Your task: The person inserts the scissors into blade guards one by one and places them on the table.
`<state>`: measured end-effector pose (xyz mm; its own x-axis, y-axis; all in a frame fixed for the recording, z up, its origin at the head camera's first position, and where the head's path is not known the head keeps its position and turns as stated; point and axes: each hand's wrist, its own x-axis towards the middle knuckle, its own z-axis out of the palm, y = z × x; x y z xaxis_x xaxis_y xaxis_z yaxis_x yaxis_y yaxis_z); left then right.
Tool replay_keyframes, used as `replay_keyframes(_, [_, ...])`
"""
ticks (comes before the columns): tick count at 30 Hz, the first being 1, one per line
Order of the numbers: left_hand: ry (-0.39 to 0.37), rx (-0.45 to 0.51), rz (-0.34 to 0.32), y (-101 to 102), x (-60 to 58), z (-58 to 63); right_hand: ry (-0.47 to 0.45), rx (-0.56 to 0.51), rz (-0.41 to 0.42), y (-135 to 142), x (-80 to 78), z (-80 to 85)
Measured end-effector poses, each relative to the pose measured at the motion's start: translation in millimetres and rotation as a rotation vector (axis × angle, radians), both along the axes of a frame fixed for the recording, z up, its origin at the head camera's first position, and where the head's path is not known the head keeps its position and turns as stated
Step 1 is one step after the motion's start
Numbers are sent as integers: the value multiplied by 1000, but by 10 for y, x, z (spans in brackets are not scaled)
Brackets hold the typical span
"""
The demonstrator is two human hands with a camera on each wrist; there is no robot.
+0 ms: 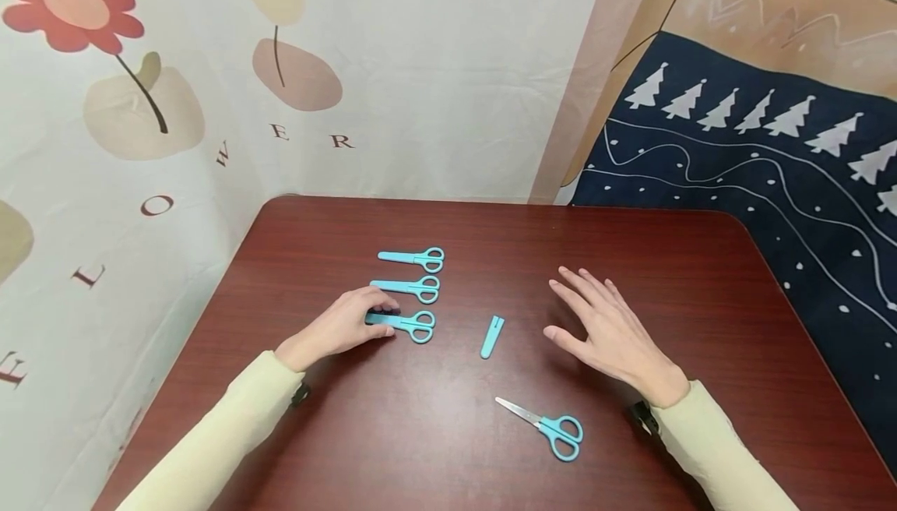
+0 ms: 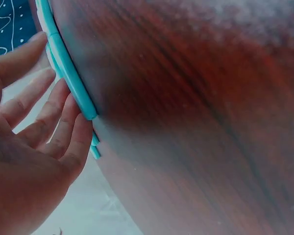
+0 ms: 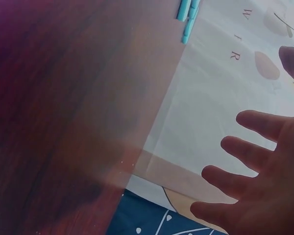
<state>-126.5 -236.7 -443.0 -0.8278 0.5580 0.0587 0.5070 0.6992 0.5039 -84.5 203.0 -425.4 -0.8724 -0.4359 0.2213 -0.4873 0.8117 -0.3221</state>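
My left hand [image 1: 345,327] is at the left end of the nearest of three capped turquoise scissors [image 1: 413,327], its thumb on the near side and fingers on the far side of the blade cover. In the left wrist view, the thumb and fingertips meet the edge of these scissors [image 2: 71,73]. The middle scissors [image 1: 409,287] and the far scissors [image 1: 415,258] lie in a row behind. My right hand [image 1: 610,332] hovers over the table with fingers spread, holding nothing. Between the hands lies a loose turquoise blade cover [image 1: 492,337]. Uncapped scissors [image 1: 554,427] with a bare metal blade lie nearer me, blade pointing left.
Everything lies on a dark red-brown wooden table [image 1: 659,246] with rounded far corners. A pale cloth with flower prints [image 1: 434,67] hangs behind and to the left. At the right hangs a navy cloth with white trees [image 1: 757,160].
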Motion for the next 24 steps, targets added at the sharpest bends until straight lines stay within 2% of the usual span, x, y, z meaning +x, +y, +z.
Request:
replay_keyframes(5, [32, 56, 17, 69, 102, 50, -45, 24, 17, -5, 77, 3])
replay_keyframes(14, [97, 106, 39, 359, 268, 159, -97, 56, 80, -9, 298, -80])
replay_keyframes(24, [89, 116, 41, 601, 352, 172, -159, 91, 156, -78, 551, -226])
